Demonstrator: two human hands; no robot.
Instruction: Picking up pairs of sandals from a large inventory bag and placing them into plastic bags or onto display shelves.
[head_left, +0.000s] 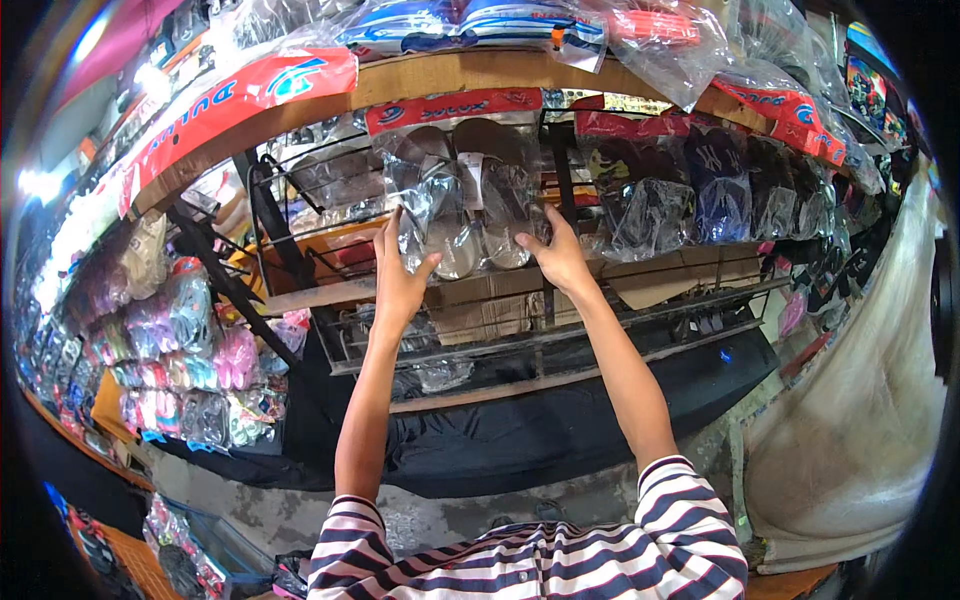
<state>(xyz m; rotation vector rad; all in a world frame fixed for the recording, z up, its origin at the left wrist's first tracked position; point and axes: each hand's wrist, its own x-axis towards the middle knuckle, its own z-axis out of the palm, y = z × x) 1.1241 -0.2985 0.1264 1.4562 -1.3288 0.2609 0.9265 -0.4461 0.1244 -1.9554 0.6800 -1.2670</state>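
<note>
A pair of brown sandals (480, 195) in a clear plastic bag with a red header hangs at the metal rack, in front of me. My left hand (403, 266) is at the bag's lower left edge, fingers pointing up and thumb apart. At its lower right side is my right hand (556, 251), thumb and forefinger spread. Whether either hand's fingers touch or pinch the plastic cannot be told. To the right, several bagged pairs of slippers (720, 187) hang in a row, the nearest dark with a camouflage patch.
A wooden beam (465, 75) crosses above the bag, with more bagged footwear over it. Below are wire rack rails (570, 334), cardboard (487, 311) and black cloth (510, 450). Bagged slippers (187, 315) fill the left side; a pale draped sheet (847, 435) hangs at right.
</note>
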